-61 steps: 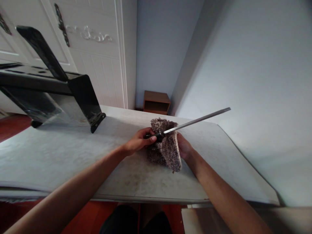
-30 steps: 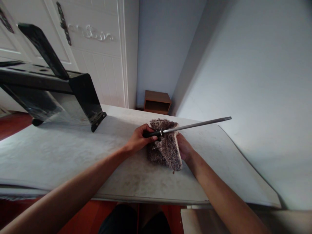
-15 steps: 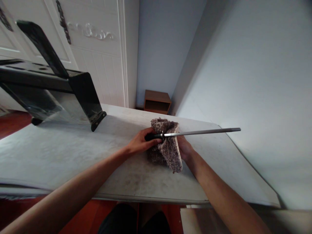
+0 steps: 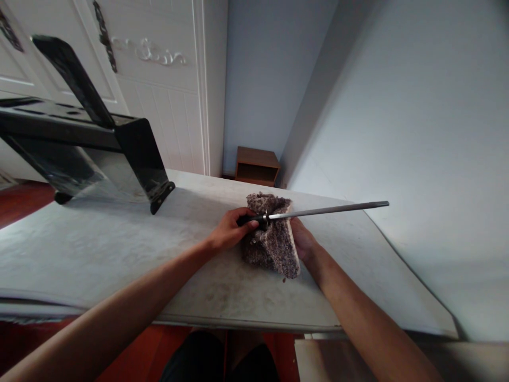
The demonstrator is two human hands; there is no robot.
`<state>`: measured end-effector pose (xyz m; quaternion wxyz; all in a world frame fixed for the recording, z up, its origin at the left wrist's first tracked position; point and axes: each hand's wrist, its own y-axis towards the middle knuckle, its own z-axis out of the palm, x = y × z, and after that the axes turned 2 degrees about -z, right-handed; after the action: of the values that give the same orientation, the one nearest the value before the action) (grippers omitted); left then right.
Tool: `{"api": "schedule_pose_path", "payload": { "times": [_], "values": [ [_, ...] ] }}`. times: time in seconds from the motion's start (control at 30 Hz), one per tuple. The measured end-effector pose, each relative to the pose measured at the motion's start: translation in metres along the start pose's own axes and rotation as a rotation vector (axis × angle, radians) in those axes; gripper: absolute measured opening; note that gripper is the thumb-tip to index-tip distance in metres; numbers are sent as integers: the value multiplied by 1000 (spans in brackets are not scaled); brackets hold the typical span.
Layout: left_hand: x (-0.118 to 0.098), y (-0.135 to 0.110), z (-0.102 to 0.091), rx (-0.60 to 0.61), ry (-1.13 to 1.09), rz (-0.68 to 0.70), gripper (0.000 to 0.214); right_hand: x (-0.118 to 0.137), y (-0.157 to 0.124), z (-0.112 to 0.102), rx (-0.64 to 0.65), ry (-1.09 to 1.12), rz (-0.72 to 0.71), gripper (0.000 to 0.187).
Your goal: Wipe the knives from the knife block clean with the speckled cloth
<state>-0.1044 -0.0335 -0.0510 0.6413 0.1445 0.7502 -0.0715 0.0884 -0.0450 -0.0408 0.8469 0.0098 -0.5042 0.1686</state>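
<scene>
A honing steel [image 4: 330,210] with a black handle and a long grey rod points to the right, its tip slightly raised. My left hand [image 4: 234,228] is closed around the handle, thumb on the near side. Bunched under and around the guard is a brown-grey, fuzzy cloth [image 4: 278,246] with a pale edge. My right hand [image 4: 303,240] grips this cloth from the right and behind, below the rod; most of its fingers are hidden by the fabric.
On the left of the white, stained table [image 4: 199,297] stands a black knife block [image 4: 137,154] with clear sides and one black handle sticking up. A wall [image 4: 417,132] borders the table on the right. Beyond the far edge are a small brown cabinet [image 4: 258,156] and white wardrobe doors [image 4: 163,106].
The rod's tip has risen a little and shifted slightly left. The cloth's lower part has spread a bit to the right. Both hands keep their holds.
</scene>
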Motion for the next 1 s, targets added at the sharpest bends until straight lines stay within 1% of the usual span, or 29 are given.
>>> {"api": "schedule_pose_path", "payload": {
  "times": [0.27,0.4,0.5,0.67,0.73,0.83,0.93,1.0],
  "values": [
    [0,2,0,-122,-81,-32,46,-2,-1,0,-48,1,13,23],
    [-4,0,1,-156,-71,-24,43,-2,0,-2,-44,2,23,24],
    [-6,-1,1,-158,-64,-20,44,-2,0,-6,-3,9,31,29],
    [-7,-3,2,-176,-12,-17,43,-3,1,-10,87,-30,47,16],
    [-7,-3,3,-185,16,-5,37,-3,1,-10,75,-30,38,17],
    [-7,-2,3,-180,54,16,30,-4,2,-9,4,-20,59,20],
    [-8,-2,3,-144,45,15,32,-3,2,-6,-37,2,91,26],
    [-9,-2,2,-105,28,15,36,-3,1,-4,-30,22,71,31]
  ]
}}
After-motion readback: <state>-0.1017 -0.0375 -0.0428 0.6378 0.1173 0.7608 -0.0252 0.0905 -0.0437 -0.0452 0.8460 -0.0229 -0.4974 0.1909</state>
